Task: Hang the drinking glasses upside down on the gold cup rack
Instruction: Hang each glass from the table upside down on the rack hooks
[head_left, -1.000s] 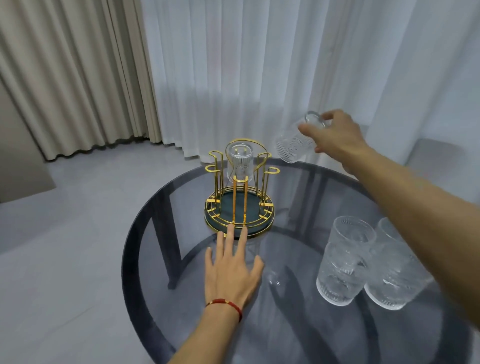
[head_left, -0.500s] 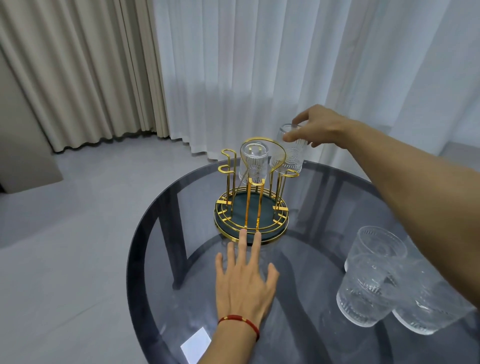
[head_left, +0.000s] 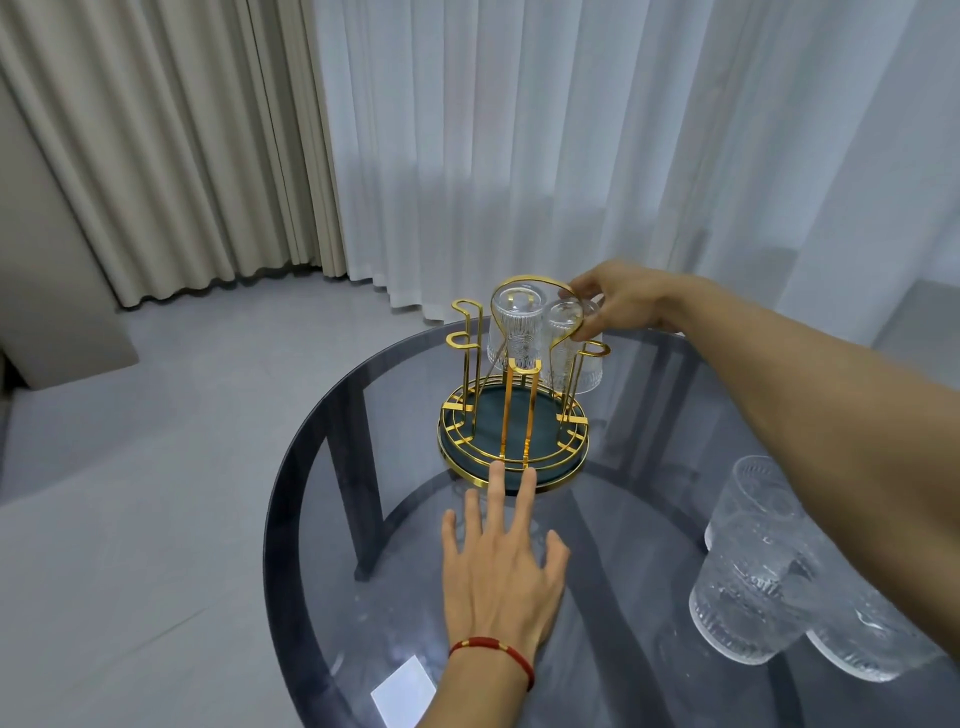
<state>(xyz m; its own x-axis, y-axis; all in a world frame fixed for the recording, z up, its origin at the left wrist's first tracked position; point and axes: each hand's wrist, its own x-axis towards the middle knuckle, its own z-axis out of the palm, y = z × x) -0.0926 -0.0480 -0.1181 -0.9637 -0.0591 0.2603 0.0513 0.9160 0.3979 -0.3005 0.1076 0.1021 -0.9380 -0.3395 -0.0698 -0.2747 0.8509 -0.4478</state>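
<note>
The right hand (head_left: 626, 306) grasps an inverted glass (head_left: 574, 353) half-hidden behind the gold rack (head_left: 514, 415); the left hand (head_left: 501, 566) lies released, flat on the surface (head_left: 623, 545).

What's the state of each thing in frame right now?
gold cup rack: upright on the glass table.
hung glass: upside down on a prong.
second glass: upside down at the rack, gripped by the right hand.
left hand: flat on the table, fingertips at the rack base.
two glasses: upright, rims up, waiting.
</note>
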